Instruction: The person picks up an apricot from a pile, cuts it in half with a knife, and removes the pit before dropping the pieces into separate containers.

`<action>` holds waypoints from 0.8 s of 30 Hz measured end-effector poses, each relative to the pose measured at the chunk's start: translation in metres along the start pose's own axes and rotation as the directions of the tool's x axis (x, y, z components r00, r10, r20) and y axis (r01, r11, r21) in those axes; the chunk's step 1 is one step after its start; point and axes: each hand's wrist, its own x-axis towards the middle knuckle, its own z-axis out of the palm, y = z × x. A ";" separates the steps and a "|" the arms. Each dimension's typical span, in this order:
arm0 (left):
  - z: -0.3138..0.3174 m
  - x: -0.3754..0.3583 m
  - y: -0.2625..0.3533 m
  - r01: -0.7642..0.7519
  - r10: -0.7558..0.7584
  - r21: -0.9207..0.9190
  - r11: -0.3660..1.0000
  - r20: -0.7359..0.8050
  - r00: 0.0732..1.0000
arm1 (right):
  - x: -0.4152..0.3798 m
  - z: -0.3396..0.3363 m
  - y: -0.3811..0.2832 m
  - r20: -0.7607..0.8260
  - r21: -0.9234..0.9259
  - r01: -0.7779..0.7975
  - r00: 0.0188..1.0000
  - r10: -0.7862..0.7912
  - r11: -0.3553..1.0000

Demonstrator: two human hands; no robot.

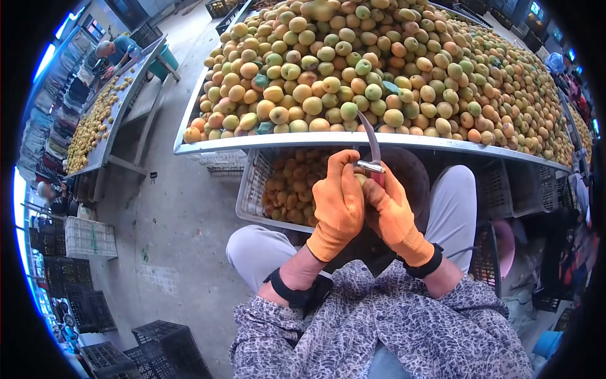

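Observation:
Both my hands wear orange gloves and meet above my lap, just in front of the metal-edged table (pixel 303 140). My left hand (pixel 338 208) is closed around an apricot (pixel 361 179), mostly hidden by the fingers. In my right hand (pixel 396 218) is a curved knife (pixel 371 140) with a red handle, its blade pointing up and away from me. A metal collar on the knife lies across the fruit. Beyond the knife, a large heap of yellow-green and orange apricots (pixel 353 69) covers the table.
Under the table edge, a white crate (pixel 245 199) holds halved-looking apricots, beside a round tub (pixel 413 169). At left stand another fruit table (pixel 120 120) and a person (pixel 113 52). Black crates (pixel 167 344) and a white crate (pixel 91 237) rest on the floor. A pink basin (pixel 503 246) is at right.

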 end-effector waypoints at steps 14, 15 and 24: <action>-0.009 -0.008 -0.009 0.031 -0.031 0.028 0.999 -0.019 0.999 | 0.017 0.013 0.007 -0.098 0.194 -0.242 0.959 0.264 0.951; -0.009 -0.008 -0.011 -0.025 0.027 0.021 0.999 -0.086 0.996 | 0.016 0.013 0.005 -0.057 0.215 -0.242 0.964 0.260 0.946; -0.036 -0.010 0.007 0.240 -0.238 -0.002 0.971 -0.136 0.962 | 0.035 0.039 0.018 -0.122 0.318 -0.167 0.969 0.215 0.933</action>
